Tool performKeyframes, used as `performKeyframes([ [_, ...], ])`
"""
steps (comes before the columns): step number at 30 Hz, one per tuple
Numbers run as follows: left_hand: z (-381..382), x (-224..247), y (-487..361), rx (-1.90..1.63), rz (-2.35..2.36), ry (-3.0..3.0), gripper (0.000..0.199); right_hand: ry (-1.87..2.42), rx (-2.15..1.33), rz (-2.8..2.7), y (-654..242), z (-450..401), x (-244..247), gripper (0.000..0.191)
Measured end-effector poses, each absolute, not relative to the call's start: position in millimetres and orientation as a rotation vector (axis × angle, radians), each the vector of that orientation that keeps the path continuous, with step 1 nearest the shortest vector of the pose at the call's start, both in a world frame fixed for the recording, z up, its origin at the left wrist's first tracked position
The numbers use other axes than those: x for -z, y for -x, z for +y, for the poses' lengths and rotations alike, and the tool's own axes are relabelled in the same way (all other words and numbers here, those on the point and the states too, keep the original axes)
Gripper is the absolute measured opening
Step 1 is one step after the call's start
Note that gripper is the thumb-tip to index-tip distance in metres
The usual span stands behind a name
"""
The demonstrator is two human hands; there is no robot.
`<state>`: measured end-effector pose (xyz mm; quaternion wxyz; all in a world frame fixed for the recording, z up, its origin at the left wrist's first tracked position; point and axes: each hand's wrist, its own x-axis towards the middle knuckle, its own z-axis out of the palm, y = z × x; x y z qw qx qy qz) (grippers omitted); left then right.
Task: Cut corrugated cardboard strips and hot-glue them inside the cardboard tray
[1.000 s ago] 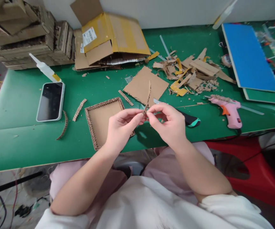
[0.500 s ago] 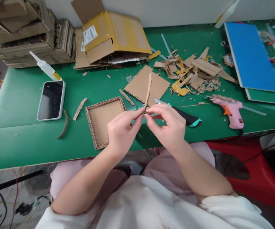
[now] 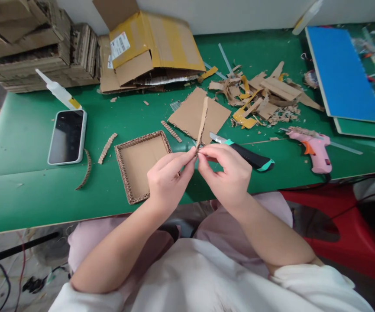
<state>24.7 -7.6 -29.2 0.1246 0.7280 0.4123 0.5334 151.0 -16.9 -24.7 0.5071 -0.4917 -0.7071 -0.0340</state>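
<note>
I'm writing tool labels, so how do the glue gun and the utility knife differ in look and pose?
The glue gun is pink with an orange trigger; the utility knife is black with teal ends.
The glue gun is pistol-shaped, the utility knife long and slim.
The right hand partly overlaps the utility knife in view, but not the glue gun.
Both lie on the green table.

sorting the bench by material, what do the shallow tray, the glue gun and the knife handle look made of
Shallow tray: corrugated cardboard, matt brown; its walls show wavy fluting.
Glue gun: probably hard plastic, smooth pink with an orange trigger.
Utility knife handle: black with teal ends, likely plastic, perhaps rubbery; the look leaves it open.
</note>
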Motion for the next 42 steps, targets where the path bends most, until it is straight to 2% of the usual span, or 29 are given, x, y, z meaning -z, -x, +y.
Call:
performKeyframes([
  [6, -10.0, 26.6, -26.1, -1.465, 1.173, -1.821, 0.015, 1.219, 0.011, -1.666, -149.1, -17.3, 21.4, 0.008],
  [18, -11.4, 24.2, -28.2, -1.284, 0.944, -1.078, 0.009, 1.233, -0.397, -1.502, -149.3, -18.9, 15.2, 0.008],
  [21, -10.5, 25.5, -27.9, -1.316, 0.962, -1.157, 0.011, 1.217, -0.473, -1.476, -149.5, -19.5, 15.8, 0.007],
  [30, -11.0, 23.2, -25.8, -1.527, 1.179, -1.948, 0.020, 1.256, -0.549, -1.435, -146.9, -20.6, 16.0, 0.005],
  [42, -12.0, 32.4, -28.4, -1.656, 1.153, -2.071, 0.022, 1.258, -0.524, -1.425, -144.4, -21.4, 19.8, 0.005],
])
